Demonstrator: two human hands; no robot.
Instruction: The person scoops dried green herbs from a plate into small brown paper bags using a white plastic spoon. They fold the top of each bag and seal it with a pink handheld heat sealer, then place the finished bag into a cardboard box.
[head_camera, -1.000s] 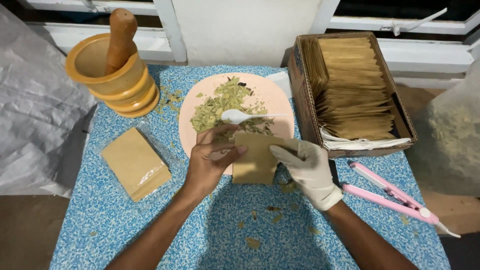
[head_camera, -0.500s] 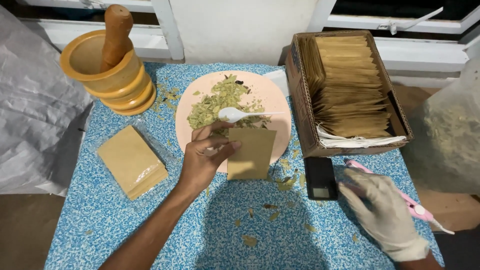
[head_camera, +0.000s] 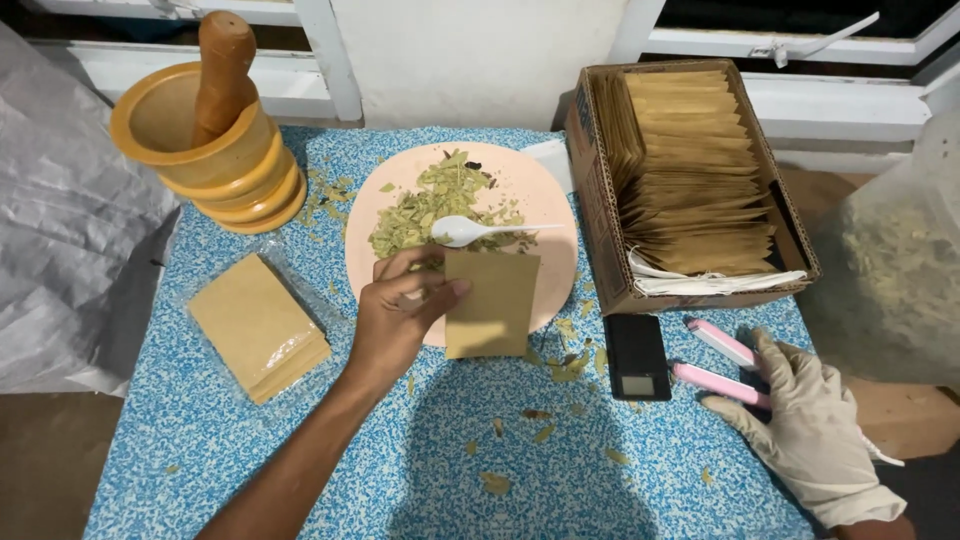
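My bare left hand (head_camera: 398, 312) pinches the left edge of a small brown paper pouch (head_camera: 490, 305) that lies over the near rim of a pink plate (head_camera: 553, 205). The plate carries crushed green-yellow dried leaves (head_camera: 428, 205) and a white plastic spoon (head_camera: 470, 231). My right hand (head_camera: 805, 420), in a white glove, rests at the table's right edge on a pink handheld sealer (head_camera: 722, 362); its fingers lie over the handles.
A yellow mortar with a wooden pestle (head_camera: 205, 130) stands at the back left. A wrapped stack of brown pouches (head_camera: 258, 325) lies at the left. A cardboard box (head_camera: 600, 190) of pouches sits at the right, a small black scale (head_camera: 637, 355) before it. Leaf bits litter the blue speckled table (head_camera: 560, 470).
My right hand left the pouch and moved right to the pink sealer. My left hand kept hold of the pouch by the plate.
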